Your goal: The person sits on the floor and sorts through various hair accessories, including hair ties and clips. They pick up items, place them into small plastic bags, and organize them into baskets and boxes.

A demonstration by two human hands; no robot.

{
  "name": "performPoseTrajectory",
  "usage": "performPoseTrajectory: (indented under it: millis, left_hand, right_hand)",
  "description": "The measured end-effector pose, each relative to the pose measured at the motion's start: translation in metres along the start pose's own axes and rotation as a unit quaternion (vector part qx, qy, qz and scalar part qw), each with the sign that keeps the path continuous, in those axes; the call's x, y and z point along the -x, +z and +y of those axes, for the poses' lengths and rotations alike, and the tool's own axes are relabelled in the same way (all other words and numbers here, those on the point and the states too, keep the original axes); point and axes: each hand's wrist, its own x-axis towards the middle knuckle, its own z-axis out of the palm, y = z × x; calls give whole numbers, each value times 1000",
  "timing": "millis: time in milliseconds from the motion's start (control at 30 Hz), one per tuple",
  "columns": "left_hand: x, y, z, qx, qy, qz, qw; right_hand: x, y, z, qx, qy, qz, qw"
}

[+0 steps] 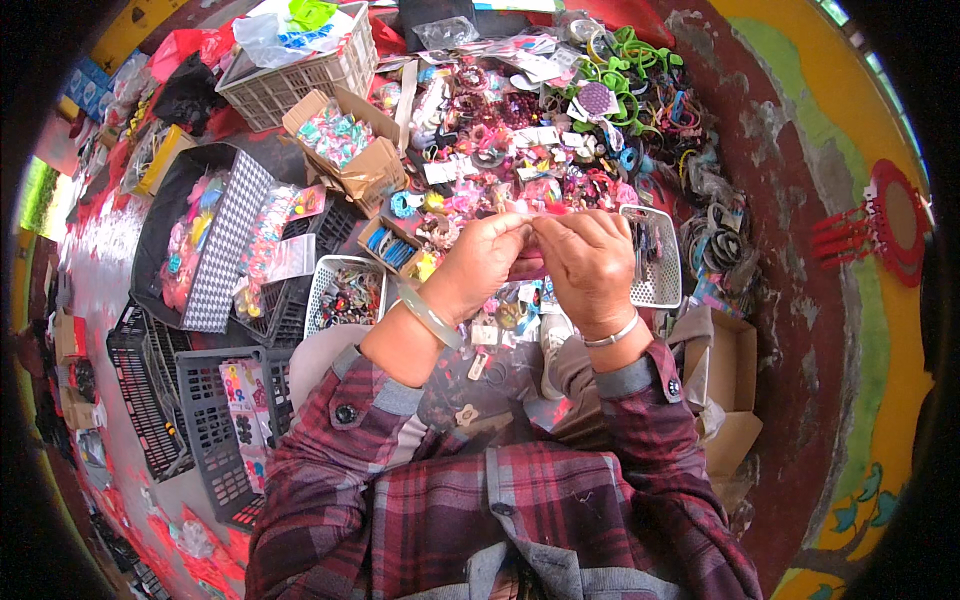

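Fingers [520, 232] of both yr hands pinched shut on small pink hair accessory [548, 210]; sorting barely started, heaps w/ baskets left.

Both forearms raised, plaid cuffs pushed back. Left hand [482, 257] and right hand [588, 262] meet, fingertips pinched together.

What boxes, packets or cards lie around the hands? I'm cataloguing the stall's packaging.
Cardboard box: upper left, open flaps, brown, holding pastel pieces.
Small cardboard tray: left of the hands, blue items inside.
Sticker sheet: lower left on a grey crate, white with coloured figures.
Empty cardboard box: lower right, brown.
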Motion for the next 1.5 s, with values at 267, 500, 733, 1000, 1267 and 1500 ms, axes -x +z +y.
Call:
performPoseTrajectory:
  millis: [267,500,733,1000,1267,1500]
  left_hand:
    - [-5,-3,-10,-379,154,57,911]
    - [-2,0,-11,-409,202,73,887]
    - [-3,-12,-16,-206,125,53,969]
    - [8,-22,26,145,14,126,981]
    - [10,-17,34,139,21,126,982]
    - [11,-17,31,132,23,119,984]
  right_hand:
    - [4,7,-3,69,-12,-14,997]
    - [1,10,-4,55,16,13,998]
    - [5,3,29,-166,283,150,933]
    - [40,-68,122,-377,389,32,840]
    - [52,-66,108,82,369,-169,910]
    - [34,-47,81,-401,447,-109,792]
